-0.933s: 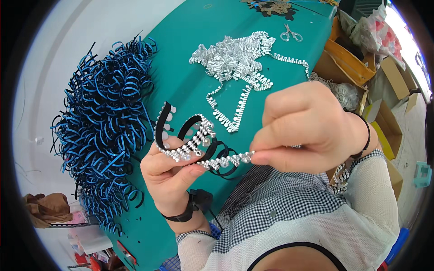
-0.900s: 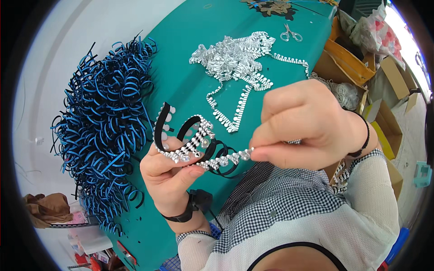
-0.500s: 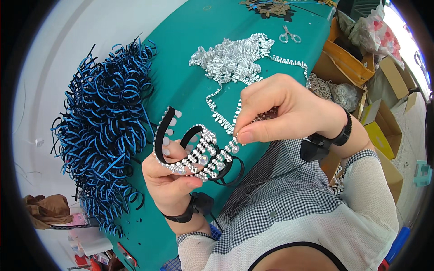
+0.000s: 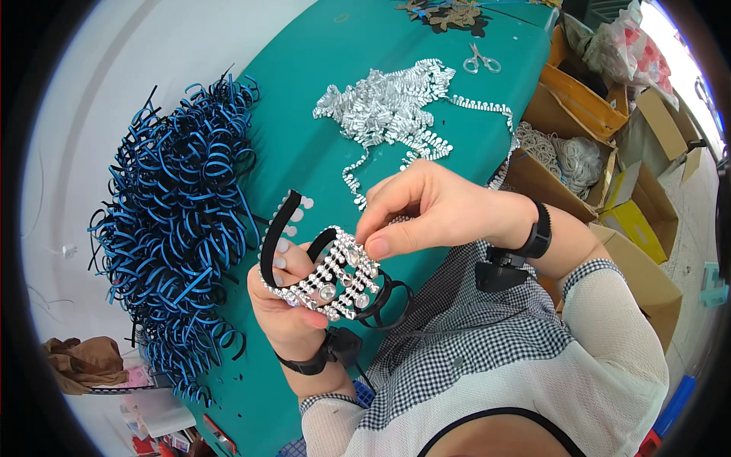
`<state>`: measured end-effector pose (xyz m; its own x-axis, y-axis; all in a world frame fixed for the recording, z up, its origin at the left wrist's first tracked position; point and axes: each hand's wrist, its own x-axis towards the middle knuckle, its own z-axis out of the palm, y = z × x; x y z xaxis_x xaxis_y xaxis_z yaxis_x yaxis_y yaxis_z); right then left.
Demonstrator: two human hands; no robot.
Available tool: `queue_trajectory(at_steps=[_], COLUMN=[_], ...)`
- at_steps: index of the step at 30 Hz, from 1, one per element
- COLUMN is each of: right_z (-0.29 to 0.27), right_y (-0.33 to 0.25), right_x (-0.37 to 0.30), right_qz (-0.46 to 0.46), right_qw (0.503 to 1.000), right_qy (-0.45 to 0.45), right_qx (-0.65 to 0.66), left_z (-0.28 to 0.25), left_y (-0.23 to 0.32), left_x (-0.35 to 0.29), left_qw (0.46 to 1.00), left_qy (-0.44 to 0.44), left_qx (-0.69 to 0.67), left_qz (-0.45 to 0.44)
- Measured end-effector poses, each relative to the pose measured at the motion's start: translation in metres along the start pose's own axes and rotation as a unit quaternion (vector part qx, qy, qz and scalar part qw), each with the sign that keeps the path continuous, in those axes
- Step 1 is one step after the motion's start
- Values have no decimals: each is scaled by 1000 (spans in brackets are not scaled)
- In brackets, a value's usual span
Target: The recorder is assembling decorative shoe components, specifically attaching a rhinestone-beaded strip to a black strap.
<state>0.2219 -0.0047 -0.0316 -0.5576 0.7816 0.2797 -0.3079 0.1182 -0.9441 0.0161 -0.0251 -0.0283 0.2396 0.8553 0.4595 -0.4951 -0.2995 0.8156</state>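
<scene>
My left hand (image 4: 283, 312) is closed around a curved black headband (image 4: 276, 242), its fingers inside the curve and its thumb on the outer face. Rows of silver rhinestone trim (image 4: 327, 292) with clear stones cover that outer face. My right hand (image 4: 435, 213) is closed, thumb and forefinger pinching the trim against the headband's upper right side. Its other fingers are curled and partly hidden. Beyond the hands lies a heaped pile of silver trim (image 4: 384, 107), with strands trailing from it toward my right hand. Black loops (image 4: 388, 305) hang just below the headband.
To the left, black bands with blue edges (image 4: 179, 228) form a large tangled heap. Small scissors (image 4: 481, 61) lie at the far right of the green table (image 4: 297, 99). Gold and black pieces (image 4: 448, 14) are at the far edge. Open cardboard boxes (image 4: 638, 209) stand on the right.
My right hand has moved left and slightly down, bringing the pinched trim from a stretched length onto the headband. My left hand and the headband have shifted slightly right and down.
</scene>
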Motion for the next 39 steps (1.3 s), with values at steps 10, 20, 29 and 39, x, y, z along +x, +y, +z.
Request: queue_trajectory(at_steps=[10,20,29,39], right_z=[14,16,20,16], right_y=[24,24,27,28], right_x=[2,5,8,12], right_qz=[-7,7,-26,-2], right_qw=[985,970,973,987], right_qy=[52,53,93,92], right_qx=[166,237,210,135], left_z=[-24,-28,-30,-24], left_y=[-22,-27,-40,-51], left_x=[-1,7,10,22], left_qw=[995,981,988,961], left_qy=[-7,-81,-80,-123], left_qx=[-58,-153,-97,-228], left_qz=[-85,-84,-84,-93])
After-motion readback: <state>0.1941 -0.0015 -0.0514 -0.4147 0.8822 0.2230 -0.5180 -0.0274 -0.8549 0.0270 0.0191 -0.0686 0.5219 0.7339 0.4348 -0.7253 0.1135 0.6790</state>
